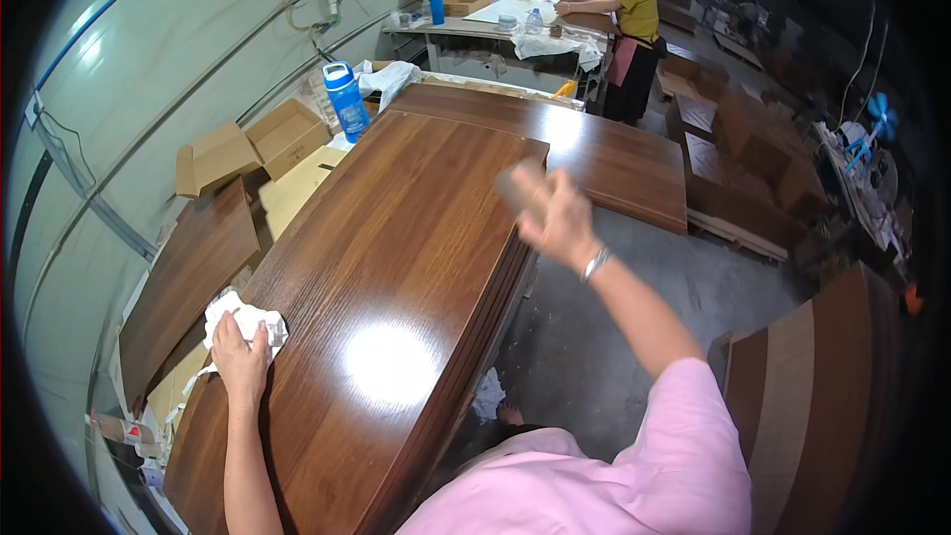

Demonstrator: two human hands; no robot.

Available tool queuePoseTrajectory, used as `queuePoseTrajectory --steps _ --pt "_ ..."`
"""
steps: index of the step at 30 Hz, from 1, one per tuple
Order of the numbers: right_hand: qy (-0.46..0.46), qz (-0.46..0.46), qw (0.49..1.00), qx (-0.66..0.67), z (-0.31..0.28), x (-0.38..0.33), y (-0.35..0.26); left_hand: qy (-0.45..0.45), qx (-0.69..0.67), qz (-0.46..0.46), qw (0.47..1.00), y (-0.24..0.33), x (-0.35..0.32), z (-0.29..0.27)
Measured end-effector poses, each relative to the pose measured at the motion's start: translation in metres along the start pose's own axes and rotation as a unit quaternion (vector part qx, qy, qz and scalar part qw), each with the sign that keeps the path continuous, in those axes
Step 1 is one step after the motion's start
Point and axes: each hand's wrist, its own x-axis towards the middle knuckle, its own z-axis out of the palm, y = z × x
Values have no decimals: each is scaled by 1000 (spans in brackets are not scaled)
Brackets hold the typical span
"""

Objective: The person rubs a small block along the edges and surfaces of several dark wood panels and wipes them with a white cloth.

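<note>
- Landmark: the wooden panel (396,277), glossy brown, lying flat on top of a stack of like panels; everything below is placed against it.
- Left hand (241,357): palm down at the panel's near left edge, fingers pressed flat onto a crumpled white cloth (248,322), pinning it to the wood.
- Right hand (555,218): raised over the panel's far right corner, blurred; fingers closed round a small greyish block (520,188), of a kind I cannot tell.
- Blue bottle (347,99): upright just beyond the panel's far left corner, beside more white rags (388,77).
- Cardboard boxes (253,149): flattened and half open, off the panel's left side against the wall.
- Second panel (584,149): beyond the far edge, also glossy.
- Another person in a yellow top (634,10): well beyond the panel, at a separate bench, hands on their own work.
- Judgement on doing it well: the cloth hand should keep even, flat pressure and follow the grain, overlapping strokes; the block should meet the corner flat, not on its edge, lest it mark the finish; the bright glare patch helps check for streaks.
</note>
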Motion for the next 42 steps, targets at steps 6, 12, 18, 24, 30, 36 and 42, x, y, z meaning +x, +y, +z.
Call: queuePoseTrajectory --steps 6,12,18,24,30,36,42 --pt "50 227 957 -172 -2 63 128 4 -23 6 1000 2 0 3" --pt "40 156 986 39 20 76 111 9 -23 8 1000 5 0 -1" --pt "72 223 972 -1 23 72 121 -3 -28 3 1000 9 4 2" --pt "42 -24 996 80 -1 -15 -49 12 -23 19 999 -1 5 7" --pt "-6 -127 969 214 -27 -109 -189 27 -49 10 998 -19 -7 4" --pt "-30 -130 976 172 -43 -133 -232 -5 -52 74 996 -35 -28 -23" --pt "-21 -183 970 156 -55 -174 -306 -13 -38 2 999 -180 -115 -108"
